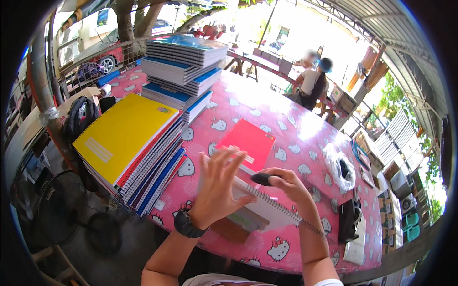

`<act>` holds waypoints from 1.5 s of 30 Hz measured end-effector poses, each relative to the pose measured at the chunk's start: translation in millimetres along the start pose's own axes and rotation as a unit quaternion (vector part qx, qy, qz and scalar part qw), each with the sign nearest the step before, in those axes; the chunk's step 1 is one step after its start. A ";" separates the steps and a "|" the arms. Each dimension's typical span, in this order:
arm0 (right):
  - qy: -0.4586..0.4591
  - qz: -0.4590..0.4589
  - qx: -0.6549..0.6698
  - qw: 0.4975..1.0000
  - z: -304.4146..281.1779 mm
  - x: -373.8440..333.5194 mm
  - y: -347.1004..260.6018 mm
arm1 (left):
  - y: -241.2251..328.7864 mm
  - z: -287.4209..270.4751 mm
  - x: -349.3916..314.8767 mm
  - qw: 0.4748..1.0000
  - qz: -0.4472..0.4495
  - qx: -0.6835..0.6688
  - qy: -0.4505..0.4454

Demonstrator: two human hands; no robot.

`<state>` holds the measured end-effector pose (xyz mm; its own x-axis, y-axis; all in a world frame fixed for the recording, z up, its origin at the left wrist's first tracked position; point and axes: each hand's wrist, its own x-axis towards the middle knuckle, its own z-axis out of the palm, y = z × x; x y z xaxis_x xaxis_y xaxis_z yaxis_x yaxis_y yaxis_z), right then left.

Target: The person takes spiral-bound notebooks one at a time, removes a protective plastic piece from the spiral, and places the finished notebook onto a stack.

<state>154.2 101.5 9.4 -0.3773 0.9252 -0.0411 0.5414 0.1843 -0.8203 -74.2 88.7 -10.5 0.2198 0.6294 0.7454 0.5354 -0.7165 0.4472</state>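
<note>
My left hand [220, 183], with a black watch [187, 224] on its wrist, has its fingers spread over a notebook with white pages [274, 213]. A metal spiral coil [267, 199] runs along the notebook's edge, and its loose end trails past my right wrist. My right hand [290, 185] is closed around a small black object [261, 179] just above the coil; its kind cannot be made out. Beyond both hands lies a red-covered notebook [253, 140], partly hidden by my left fingers. A brown block [230, 230] sits under the near side of the white pages.
A tall stack of spiral notebooks topped by a yellow one [129, 131] stands at left, with blue-covered notebooks [183, 44] piled behind. On the right of the pink table [293, 240] are a clear plastic bag [339, 167] and a black pouch [349, 221]. Other people [312, 81] sit farther off.
</note>
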 end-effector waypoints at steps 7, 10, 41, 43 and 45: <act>0.038 -0.107 0.071 0.991 -2.3 4.1 -6.5 | -57.5 24.3 -30.7 0.838 -0.217 -0.485 0.123; -0.044 -0.192 0.381 0.903 12.3 -6.0 -38.3 | -57.1 23.8 -31.7 0.804 -0.287 -0.512 0.094; -0.054 -0.135 0.195 0.970 19.3 68.2 -30.7 | -62.0 25.2 -30.4 0.849 -0.293 -0.407 0.167; -0.094 -0.171 0.267 0.944 26.9 71.3 -29.6 | -61.1 29.0 -31.3 0.850 -0.248 -0.432 0.171; -0.092 -0.155 0.185 0.966 26.7 75.6 -29.3 | -61.7 32.8 -31.3 0.844 -0.253 -0.440 0.175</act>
<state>89.7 157.3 15.2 -0.6241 0.7632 0.1672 0.0872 0.2807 -0.9558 -87.4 123.1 -77.6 -0.1926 0.9043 0.3811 -0.3576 -0.4263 0.8309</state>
